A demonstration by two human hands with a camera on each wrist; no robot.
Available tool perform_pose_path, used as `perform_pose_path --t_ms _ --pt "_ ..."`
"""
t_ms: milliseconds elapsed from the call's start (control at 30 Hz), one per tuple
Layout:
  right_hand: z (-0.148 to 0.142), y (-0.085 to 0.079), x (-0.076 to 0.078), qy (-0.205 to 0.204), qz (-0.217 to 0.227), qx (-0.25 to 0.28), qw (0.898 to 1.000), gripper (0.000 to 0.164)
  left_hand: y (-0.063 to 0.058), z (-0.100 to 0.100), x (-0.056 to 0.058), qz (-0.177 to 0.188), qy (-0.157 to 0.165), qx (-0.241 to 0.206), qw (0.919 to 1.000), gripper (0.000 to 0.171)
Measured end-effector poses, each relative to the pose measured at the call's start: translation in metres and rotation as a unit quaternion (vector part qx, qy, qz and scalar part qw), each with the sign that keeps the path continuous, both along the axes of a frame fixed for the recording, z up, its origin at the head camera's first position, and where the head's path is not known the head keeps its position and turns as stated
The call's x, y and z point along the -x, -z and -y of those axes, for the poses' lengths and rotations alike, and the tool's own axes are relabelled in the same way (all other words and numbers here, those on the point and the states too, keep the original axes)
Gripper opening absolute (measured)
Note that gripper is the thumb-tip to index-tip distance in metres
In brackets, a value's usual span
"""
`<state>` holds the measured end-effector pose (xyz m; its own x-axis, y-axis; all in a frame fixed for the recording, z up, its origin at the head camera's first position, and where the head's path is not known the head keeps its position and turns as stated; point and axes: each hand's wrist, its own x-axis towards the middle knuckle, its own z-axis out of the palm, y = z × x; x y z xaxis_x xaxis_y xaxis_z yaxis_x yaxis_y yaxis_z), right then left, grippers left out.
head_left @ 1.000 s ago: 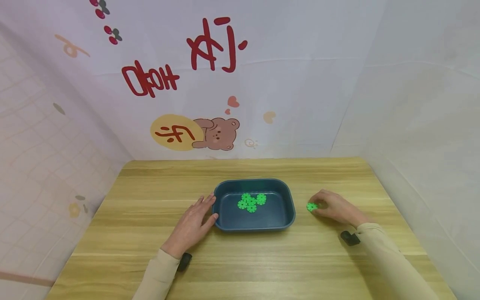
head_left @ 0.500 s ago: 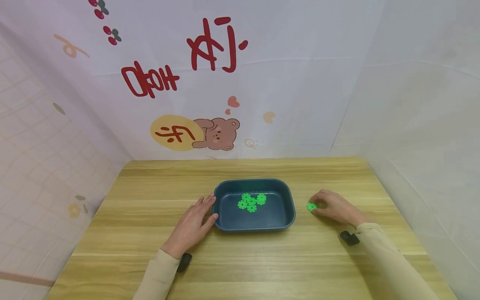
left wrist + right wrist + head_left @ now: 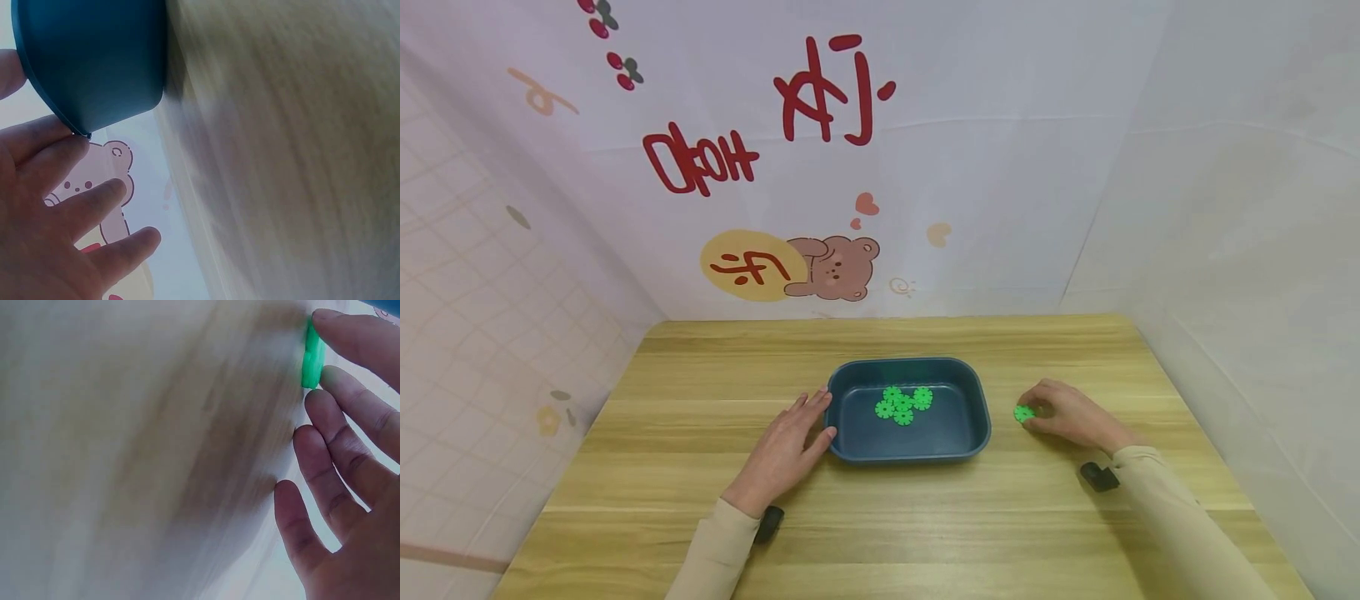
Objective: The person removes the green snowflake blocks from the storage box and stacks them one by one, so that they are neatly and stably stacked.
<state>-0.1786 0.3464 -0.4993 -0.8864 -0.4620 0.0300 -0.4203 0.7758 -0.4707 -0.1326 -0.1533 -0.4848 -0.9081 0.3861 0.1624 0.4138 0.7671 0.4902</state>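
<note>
A dark blue rectangular tray (image 3: pixel 910 457) stands on the wooden table in the head view. Several green notched plastic discs (image 3: pixel 903 404), like snowflake building pieces, lie grouped on its floor. My left hand (image 3: pixel 784 454) rests at the tray's left rim, its fingers spread and fairly straight; the left wrist view shows fingertips against the wall of the tray (image 3: pixel 94 62). To the right of the tray, my right hand (image 3: pixel 1071 414) pinches a green notched disc (image 3: pixel 1022 413) between thumb and index finger, low over the tabletop. Edge-on in the right wrist view, the green piece (image 3: pixel 312 359) looks thick.
The light wooden tabletop (image 3: pixel 925 533) reaches back to a white cloth wall (image 3: pixel 1000 183) printed with a bear (image 3: pixel 838 268) and red characters. More pale cloth closes in the left and right sides. Black wrist cameras (image 3: pixel 1100 477) sit under both forearms.
</note>
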Motion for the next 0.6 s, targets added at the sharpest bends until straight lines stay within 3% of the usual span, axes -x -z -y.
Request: perform_pose_path --t_ms 300,600 --pt "-0.005 -0.003 -0.005 0.051 0.043 0.052 0.996 0.028 -0.002 0.000 -0.001 0.011 -0.005 -0.001 0.9999 0.061" --pt "0.004 -0.022 -0.016 0.069 -0.012 0.071 0.995 0.027 0.000 0.001 0.001 0.015 -0.001 -0.002 0.9999 0.060"
